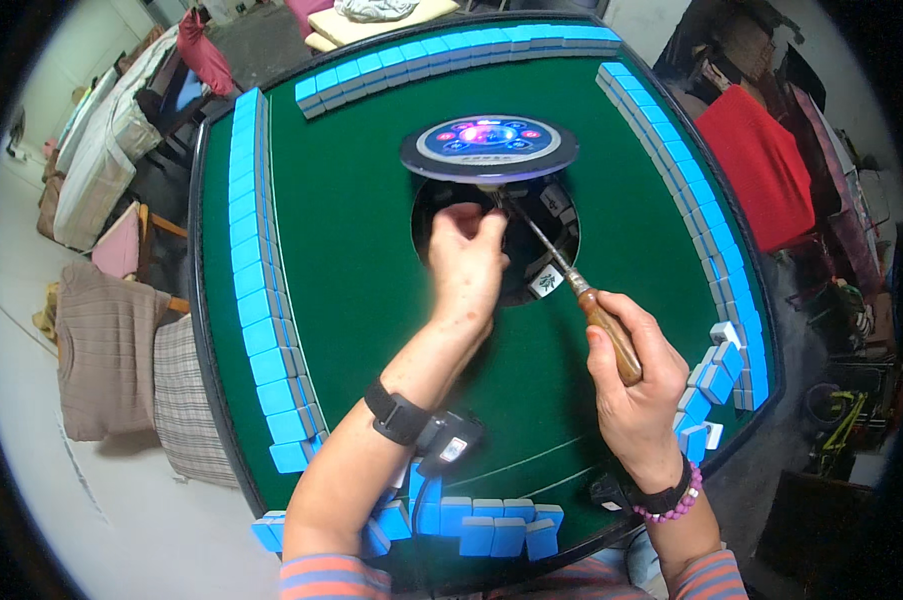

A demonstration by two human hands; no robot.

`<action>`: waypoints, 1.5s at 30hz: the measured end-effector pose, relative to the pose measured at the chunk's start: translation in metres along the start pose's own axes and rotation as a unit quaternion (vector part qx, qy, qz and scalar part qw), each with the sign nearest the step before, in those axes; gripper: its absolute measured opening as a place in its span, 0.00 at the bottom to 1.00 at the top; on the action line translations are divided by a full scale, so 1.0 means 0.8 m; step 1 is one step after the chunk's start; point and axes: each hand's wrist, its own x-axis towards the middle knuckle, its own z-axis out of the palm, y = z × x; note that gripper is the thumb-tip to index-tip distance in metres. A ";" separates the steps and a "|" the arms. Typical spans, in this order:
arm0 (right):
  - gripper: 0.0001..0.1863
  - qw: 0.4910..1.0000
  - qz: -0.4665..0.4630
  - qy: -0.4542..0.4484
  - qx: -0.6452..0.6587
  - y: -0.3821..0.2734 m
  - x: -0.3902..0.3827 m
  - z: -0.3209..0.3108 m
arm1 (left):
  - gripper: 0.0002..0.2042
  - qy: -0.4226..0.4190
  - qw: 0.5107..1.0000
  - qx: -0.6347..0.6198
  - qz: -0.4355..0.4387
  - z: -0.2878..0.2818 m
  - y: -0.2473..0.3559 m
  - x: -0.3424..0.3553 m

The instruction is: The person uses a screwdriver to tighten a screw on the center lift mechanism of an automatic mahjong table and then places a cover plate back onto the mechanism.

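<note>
My left hand (466,250) reaches into the round dark opening (426,225) in the green felt tabletop (341,250), beneath the raised control disc (489,140) with lit panel. Its fingers are curled; what they hold, if anything, is hidden. My right hand (636,390) grips the wooden handle of a long screwdriver (601,325), whose metal shaft runs up to the underside of the disc. A white tile (545,280) with a green marking lies in the opening, beside the shaft. A black strap is on each wrist, with a small black device by each.
Rows of blue-backed tiles (256,300) line the table's four sides, uneven at the near edge and near right. A sofa-like seat (106,350) with brown and plaid covers stands left, with another bench behind. Red cloth (746,165) and clutter are at the right.
</note>
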 end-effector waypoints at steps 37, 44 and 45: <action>0.16 0.919 0.283 -0.012 0.275 -0.003 -0.033 -0.052 | 0.39 -0.203 0.954 -0.205 -0.076 -0.010 0.050 0.028; 0.15 0.967 0.170 -0.002 0.191 0.004 -0.024 -0.036 | 0.33 -0.211 0.951 -0.223 -0.046 -0.014 0.041 0.033; 0.14 0.993 0.046 0.020 0.104 0.006 -0.023 -0.033 | 0.33 -0.208 0.950 -0.226 -0.048 -0.014 0.041 0.034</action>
